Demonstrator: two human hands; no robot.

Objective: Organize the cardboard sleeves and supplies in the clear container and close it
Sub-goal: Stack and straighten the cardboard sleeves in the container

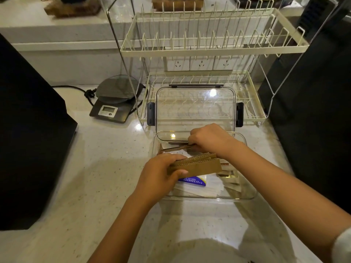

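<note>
A clear plastic container (245, 194) stands open on the counter in front of me. Its clear lid (195, 107) with dark latches leans up behind it against the rack. My left hand (159, 175) grips a stack of brown cardboard sleeves (197, 164) above the container's near half. Over the far half, my right hand (209, 139) pinches another flat cardboard sleeve (176, 148). White papers (212, 184) and a blue-and-white packet (193, 180) lie on the container's bottom, partly hidden by the sleeves.
A cream wire dish rack (209, 48) with two tiers stands right behind the container. A grey kitchen scale (115, 99) sits at the back left with a black cable. Large black appliances flank the counter, one at left (28, 130) and one at right (313, 120).
</note>
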